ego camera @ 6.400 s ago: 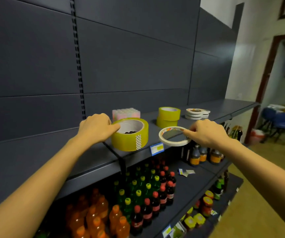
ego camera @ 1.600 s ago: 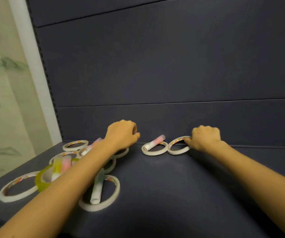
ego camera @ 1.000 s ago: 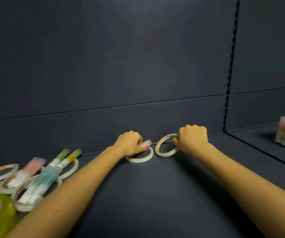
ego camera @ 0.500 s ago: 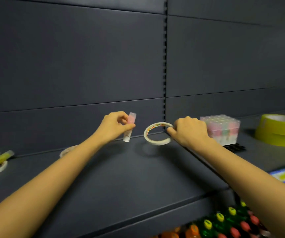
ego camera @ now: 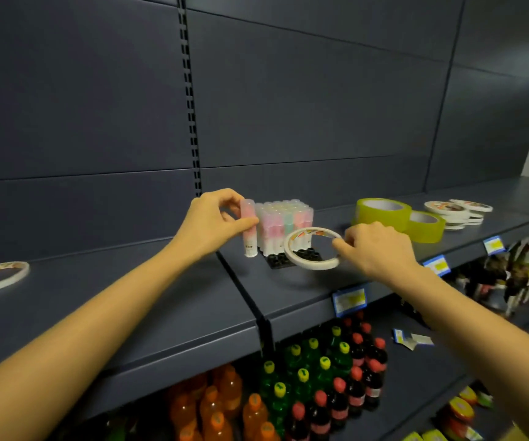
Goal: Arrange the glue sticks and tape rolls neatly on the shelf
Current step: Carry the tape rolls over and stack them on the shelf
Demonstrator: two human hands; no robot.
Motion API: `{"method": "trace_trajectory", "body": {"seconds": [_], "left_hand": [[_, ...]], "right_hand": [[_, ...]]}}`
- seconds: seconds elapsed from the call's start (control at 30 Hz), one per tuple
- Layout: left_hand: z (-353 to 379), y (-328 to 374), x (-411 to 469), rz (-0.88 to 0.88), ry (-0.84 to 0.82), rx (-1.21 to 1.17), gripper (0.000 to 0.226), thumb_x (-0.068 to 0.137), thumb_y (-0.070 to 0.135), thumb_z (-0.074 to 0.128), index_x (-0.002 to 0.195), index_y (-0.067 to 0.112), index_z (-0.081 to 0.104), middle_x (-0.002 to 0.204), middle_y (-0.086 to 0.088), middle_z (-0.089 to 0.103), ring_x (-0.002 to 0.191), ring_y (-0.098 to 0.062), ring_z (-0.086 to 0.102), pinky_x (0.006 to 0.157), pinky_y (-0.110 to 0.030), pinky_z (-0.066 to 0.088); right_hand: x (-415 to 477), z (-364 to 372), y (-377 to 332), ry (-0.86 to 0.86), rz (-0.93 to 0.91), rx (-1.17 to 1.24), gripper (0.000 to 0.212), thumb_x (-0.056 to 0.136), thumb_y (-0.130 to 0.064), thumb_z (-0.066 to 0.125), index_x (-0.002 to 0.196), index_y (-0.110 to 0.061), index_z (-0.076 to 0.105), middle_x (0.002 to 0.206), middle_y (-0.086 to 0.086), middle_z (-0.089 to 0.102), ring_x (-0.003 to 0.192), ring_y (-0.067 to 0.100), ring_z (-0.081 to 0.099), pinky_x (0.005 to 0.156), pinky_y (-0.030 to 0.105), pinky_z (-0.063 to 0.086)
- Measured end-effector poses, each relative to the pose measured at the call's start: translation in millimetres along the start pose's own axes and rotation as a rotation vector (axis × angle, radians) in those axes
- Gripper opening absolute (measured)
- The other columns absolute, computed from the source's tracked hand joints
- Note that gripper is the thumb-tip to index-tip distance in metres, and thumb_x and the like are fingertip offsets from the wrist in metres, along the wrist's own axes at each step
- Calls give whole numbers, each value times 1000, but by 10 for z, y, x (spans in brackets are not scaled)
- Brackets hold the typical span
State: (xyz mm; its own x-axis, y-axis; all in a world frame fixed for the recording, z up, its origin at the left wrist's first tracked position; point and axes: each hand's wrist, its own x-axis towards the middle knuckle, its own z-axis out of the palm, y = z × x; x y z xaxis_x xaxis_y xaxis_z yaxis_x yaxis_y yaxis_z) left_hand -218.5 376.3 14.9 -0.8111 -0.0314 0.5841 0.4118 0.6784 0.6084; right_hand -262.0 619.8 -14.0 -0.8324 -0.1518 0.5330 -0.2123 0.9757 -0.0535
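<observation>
Further right than 0.5 s ago. Our L hand [ego camera: 212, 224] pinches pink glue stick [ego camera: 249, 232] upright, now just beside stick block [ego camera: 284, 224] on shelf [ego camera: 288, 291]. R hand [ego camera: 378, 246] grips thin tape roll [ego camera: 312, 248], tilted, in front of block. Stick nearly placed; roll prob. bound for flat stack [ego camera: 457, 211].

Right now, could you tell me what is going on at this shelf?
A person is tidying the shelf. Their left hand pinches a pink glue stick upright beside the block of glue sticks; their right hand holds a white tape roll tilted over the black tray. Yellow tape rolls and stacked white rolls sit further right.
</observation>
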Motion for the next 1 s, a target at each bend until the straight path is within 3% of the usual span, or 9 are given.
{"method": "trace_trajectory", "body": {"seconds": [0.17,0.3,0.43,0.6,0.77,0.87,1.0], "left_hand": [[299,49,93,11,4,92,20,74,18,76,88,16,61,80,4,65,60,-12,63,66,-19,49],[484,-5,168,-9,26,137,19,74,15,76,88,8,66,79,3,65,63,-17,65,67,-14,48],[622,-81,239,-35,45,187,18,74,17,77,86,10,66,76,7,63,62,-17,66,77,-23,49],[709,-107,316,-60,63,303,22,74,19,76,91,11,64,76,8,61,60,-14,63,84,-29,51],[760,-94,339,38,19,676,32,83,36,66,108,16,64,103,1,61,87,-24,61,81,-41,50],[841,-105,316,90,18,761,36,88,38,59,116,15,62,109,-1,57,88,-25,58,82,-36,46],[860,-59,313,192,82,928,37,89,41,55,106,12,70,100,-4,61,81,-25,55,76,-32,40]], "right_hand": [[26,37,336,14,39,2,38,90,-48,44,86,-18,69,87,11,64,85,33,60,63,29,34],[123,123,488,-5,44,12,38,91,-49,43,79,-20,65,73,6,52,70,27,46,60,28,33],[262,225,599,-5,27,38,38,91,-50,42,67,-22,53,62,1,46,66,25,45,52,26,28],[501,273,624,-24,-50,91,35,92,-47,42,69,-23,54,69,3,51,68,24,47,53,26,30],[719,276,639,1,-132,144,35,92,-44,42,67,-22,52,70,4,51,72,25,46,50,27,23],[835,262,649,14,-172,166,34,92,-43,42,70,-21,56,72,5,51,72,27,45,46,25,20],[954,269,665,-7,-204,178,34,91,-45,42,73,-21,57,75,6,48,73,29,43,52,28,24]]}}
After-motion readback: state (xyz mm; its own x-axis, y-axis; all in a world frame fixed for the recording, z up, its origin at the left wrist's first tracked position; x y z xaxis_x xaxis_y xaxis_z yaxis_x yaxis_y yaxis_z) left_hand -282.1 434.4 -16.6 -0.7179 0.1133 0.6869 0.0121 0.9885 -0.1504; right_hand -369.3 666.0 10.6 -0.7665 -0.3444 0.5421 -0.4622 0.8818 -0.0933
